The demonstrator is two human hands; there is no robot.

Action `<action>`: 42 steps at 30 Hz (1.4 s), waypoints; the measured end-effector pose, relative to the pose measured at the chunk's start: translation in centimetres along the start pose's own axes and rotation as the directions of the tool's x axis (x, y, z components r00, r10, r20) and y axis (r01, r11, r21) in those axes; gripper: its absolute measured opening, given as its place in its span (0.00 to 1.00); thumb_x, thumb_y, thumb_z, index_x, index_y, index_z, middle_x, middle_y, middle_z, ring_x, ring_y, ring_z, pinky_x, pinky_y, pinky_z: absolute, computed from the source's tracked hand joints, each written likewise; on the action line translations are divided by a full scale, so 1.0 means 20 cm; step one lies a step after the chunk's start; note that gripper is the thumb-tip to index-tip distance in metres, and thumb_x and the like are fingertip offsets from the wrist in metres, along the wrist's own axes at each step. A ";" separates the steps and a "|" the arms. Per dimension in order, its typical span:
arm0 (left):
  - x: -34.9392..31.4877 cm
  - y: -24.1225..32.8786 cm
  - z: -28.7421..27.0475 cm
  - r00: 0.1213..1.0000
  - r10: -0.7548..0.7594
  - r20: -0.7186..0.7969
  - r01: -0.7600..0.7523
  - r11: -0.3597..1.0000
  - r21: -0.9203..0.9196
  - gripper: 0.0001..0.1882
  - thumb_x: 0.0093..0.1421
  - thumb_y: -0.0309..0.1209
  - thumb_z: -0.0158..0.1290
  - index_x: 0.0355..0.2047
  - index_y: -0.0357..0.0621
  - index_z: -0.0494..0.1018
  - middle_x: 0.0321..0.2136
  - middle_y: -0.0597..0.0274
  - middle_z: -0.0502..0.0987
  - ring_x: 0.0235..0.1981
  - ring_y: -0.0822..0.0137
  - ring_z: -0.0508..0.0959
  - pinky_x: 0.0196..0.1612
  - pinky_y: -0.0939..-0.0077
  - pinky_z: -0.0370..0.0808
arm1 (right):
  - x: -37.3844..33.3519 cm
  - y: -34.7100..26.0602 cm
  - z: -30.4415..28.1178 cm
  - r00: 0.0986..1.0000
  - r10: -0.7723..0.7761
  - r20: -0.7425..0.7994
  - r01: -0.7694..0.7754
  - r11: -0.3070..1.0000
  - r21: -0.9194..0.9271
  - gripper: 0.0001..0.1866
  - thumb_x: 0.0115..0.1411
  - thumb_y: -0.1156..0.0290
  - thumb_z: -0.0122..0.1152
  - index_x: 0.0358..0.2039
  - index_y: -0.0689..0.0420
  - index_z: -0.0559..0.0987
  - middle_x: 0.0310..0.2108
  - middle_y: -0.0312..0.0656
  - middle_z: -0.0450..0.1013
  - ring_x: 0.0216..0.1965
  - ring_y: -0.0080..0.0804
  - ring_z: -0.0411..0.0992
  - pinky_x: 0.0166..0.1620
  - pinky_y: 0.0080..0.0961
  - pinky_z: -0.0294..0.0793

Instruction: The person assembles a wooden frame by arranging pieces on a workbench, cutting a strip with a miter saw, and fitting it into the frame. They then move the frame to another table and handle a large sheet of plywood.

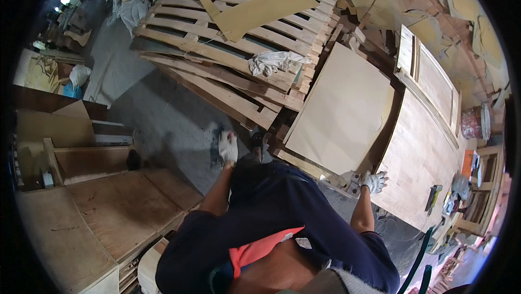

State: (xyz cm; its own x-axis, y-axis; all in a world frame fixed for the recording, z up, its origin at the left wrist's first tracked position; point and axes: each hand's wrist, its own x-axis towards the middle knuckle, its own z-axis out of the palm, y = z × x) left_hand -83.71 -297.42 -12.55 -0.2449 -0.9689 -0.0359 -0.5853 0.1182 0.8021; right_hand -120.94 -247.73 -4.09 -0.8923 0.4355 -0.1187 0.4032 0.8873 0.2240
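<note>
My right hand (374,181), in a white work glove, rests on the near left corner of a pale plywood panel (415,158). Its fingers are spread over the panel's surface. Left of that panel lies a beige board (342,109), its near right corner close to the same hand. My left hand (228,148), also gloved, hangs above the concrete floor beside my leg, away from the boards. Something small and reddish shows at its far end, but blur hides how the fingers lie.
Slatted wooden pallets (217,61) are stacked ahead, bearing a cardboard piece (266,9) and a white rag (274,62). A wooden frame (429,82) lies on the panel's far end, and a stapler-like tool (433,197) near its right edge. A plywood-topped stack (125,207) stands at left.
</note>
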 end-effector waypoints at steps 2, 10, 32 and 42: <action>0.26 0.25 -0.03 0.989 0.144 -0.043 -0.141 0.988 0.060 0.09 0.65 0.34 0.58 0.41 0.43 0.77 0.36 0.53 0.80 0.40 0.48 0.80 0.44 0.57 0.76 | -0.01 -0.01 -0.06 0.997 0.001 0.083 -0.001 1.000 -0.002 0.62 0.53 0.42 0.72 0.80 0.45 0.45 0.80 0.50 0.44 0.75 0.64 0.53 0.69 0.58 0.63; 1.18 0.88 0.06 0.844 0.519 -0.134 -0.493 0.850 0.186 0.10 0.60 0.37 0.63 0.34 0.49 0.75 0.36 0.55 0.77 0.42 0.47 0.77 0.49 0.49 0.71 | -0.02 -0.06 -0.07 0.962 0.037 0.272 -0.024 0.998 -0.053 0.69 0.51 0.42 0.74 0.80 0.45 0.36 0.81 0.53 0.35 0.77 0.61 0.48 0.73 0.61 0.55; 1.98 1.07 0.31 0.789 0.614 0.013 -0.516 0.651 0.557 0.27 0.68 0.57 0.52 0.52 0.49 0.77 0.53 0.54 0.79 0.58 0.49 0.74 0.60 0.46 0.68 | 0.20 0.09 0.00 0.853 -0.144 0.502 0.063 0.983 0.175 0.72 0.49 0.48 0.73 0.78 0.55 0.30 0.76 0.73 0.24 0.78 0.63 0.41 0.76 0.37 0.55; 2.09 1.04 0.35 0.833 0.531 -0.158 -0.414 0.786 0.459 0.28 0.72 0.57 0.45 0.42 0.48 0.83 0.40 0.50 0.83 0.53 0.49 0.76 0.58 0.45 0.69 | 0.23 0.13 0.01 0.869 -0.155 0.471 0.086 0.982 0.166 0.72 0.50 0.47 0.74 0.78 0.53 0.29 0.76 0.73 0.24 0.78 0.65 0.39 0.75 0.38 0.54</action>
State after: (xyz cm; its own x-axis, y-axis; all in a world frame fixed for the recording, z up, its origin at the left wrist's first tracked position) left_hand -111.53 -333.91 -1.64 -0.3924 -0.7783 0.4901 -0.7135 0.5939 0.3718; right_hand -123.93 -243.39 -4.28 -0.7422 0.3119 -0.5932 0.3530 0.9343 0.0496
